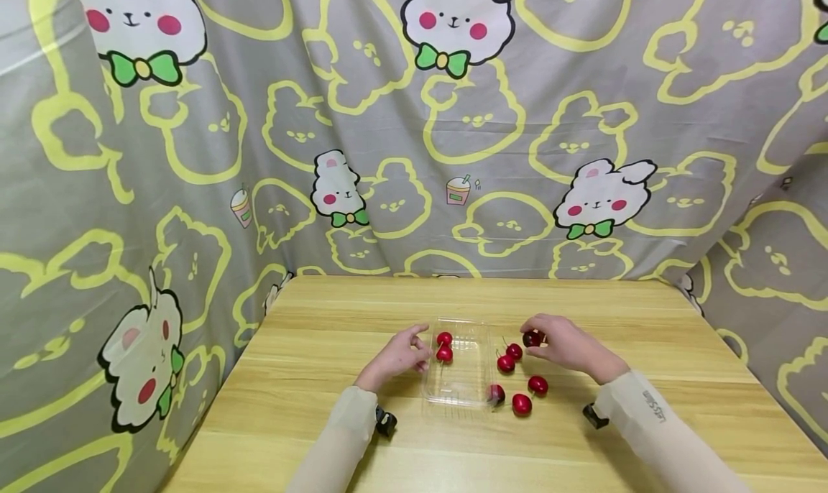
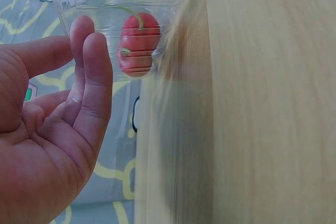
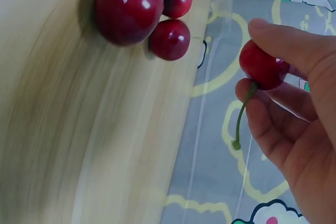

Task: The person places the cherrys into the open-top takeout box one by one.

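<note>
A clear plastic box stands on the table with two red cherries at its left side. My left hand is at the box's left wall. In the left wrist view, its fingers are extended beside the clear wall, and the cherries show through the plastic. To the right of the box, my right hand pinches a dark red cherry between thumb and fingers. A green stem hangs from that cherry.
Several loose cherries lie between the box and my right hand: a pair nearest the held one, others closer to the front. One cherry overlaps the box's front right corner. A patterned grey curtain surrounds the wooden table.
</note>
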{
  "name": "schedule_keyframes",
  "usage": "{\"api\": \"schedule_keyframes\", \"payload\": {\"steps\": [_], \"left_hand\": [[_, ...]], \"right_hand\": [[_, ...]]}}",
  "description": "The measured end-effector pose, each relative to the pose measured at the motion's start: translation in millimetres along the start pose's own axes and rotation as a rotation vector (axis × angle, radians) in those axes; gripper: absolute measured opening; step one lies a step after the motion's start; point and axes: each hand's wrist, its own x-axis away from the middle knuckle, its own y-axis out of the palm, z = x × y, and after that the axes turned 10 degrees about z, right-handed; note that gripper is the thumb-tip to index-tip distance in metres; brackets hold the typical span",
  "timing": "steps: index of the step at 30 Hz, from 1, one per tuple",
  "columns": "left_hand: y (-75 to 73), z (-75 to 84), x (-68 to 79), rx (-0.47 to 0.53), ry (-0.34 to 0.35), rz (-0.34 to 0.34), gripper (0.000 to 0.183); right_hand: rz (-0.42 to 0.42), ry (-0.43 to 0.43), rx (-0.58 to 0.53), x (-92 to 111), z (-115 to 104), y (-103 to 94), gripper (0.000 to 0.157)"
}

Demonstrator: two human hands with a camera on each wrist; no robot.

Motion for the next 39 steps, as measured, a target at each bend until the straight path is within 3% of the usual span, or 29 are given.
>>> {"api": "schedule_keyframes", "payload": {"steps": [8, 15, 24, 32, 39], "left_hand": [[-0.2, 1.7, 1.7, -0.001, -0.008, 0.004, 0.061], [0.1, -26.3, -16.1, 0.004, -0.019, 0.004, 0.065], [0.6, -11.4, -7.5, -0.021, -0.006, 0.007, 0.06], [-0.2, -24.3, -14.9, -0.014, -0.024, 0.005, 0.063], [0.8, -26.4, -15.3, -0.025, -0.004, 0.004, 0.061]], "right_hand": [[-0.007, -0.026, 0.005, -5.0, -8.6, -0.5, 0.03], [0.005, -0.048, 0.004, -10.2, -14.8, 0.1, 0.033], [-0.03, -0.036, -0.016, -17.2, -26.5, 2.1, 0.038], [-0.049, -0.015, -0.05, -26.4, -37.2, 5.1, 0.039], [-0.09, -0.02, -0.121, -31.6, -43.7, 11.4, 0.039]]}}
